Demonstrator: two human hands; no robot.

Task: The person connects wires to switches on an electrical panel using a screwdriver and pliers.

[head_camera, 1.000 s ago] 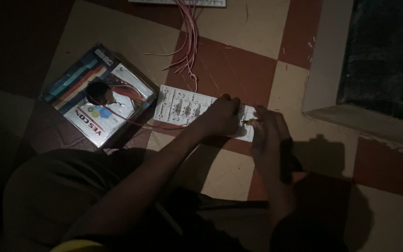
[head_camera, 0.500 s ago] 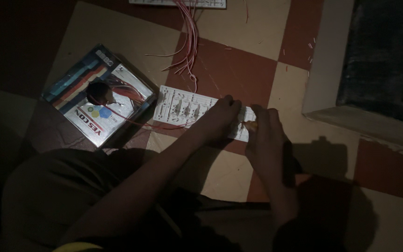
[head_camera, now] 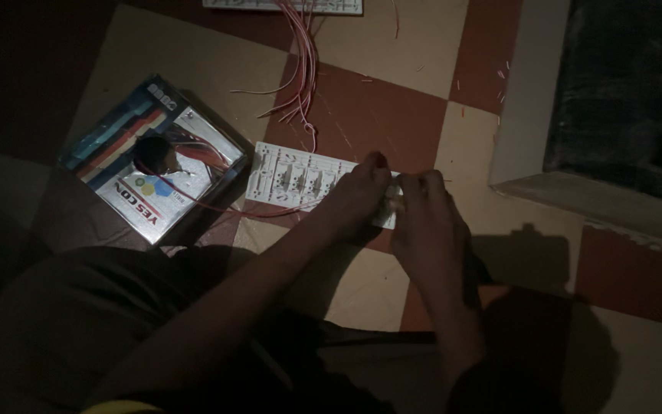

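We looked down in dim light at a checkered floor of red and cream tiles (head_camera: 362,115). Our left hand (head_camera: 358,201) lay curled over the right end of a white switch plate (head_camera: 293,176), fingers bent down onto it; we could not tell whether they gripped anything beneath. The plate stretched away to the left of that hand, flat on the floor, with its rows of fittings showing. Our right hand (head_camera: 430,226) sat just beside the left, on its right, touching it at the fingertips over the plate's end. That hand was curled too, and something small and pale showed between the two hands, too blurred to name. Whether the right hand pinched it we could not tell.

A thin red wire (head_camera: 216,207) ran from under the left hand leftward to an open box (head_camera: 155,180) of wire coils, well to the left of both hands. A bundle of red wires (head_camera: 304,69) trailed down from above the hands, ending near the plate's top edge. A pale door frame (head_camera: 522,100) stood off to the right of the right hand.
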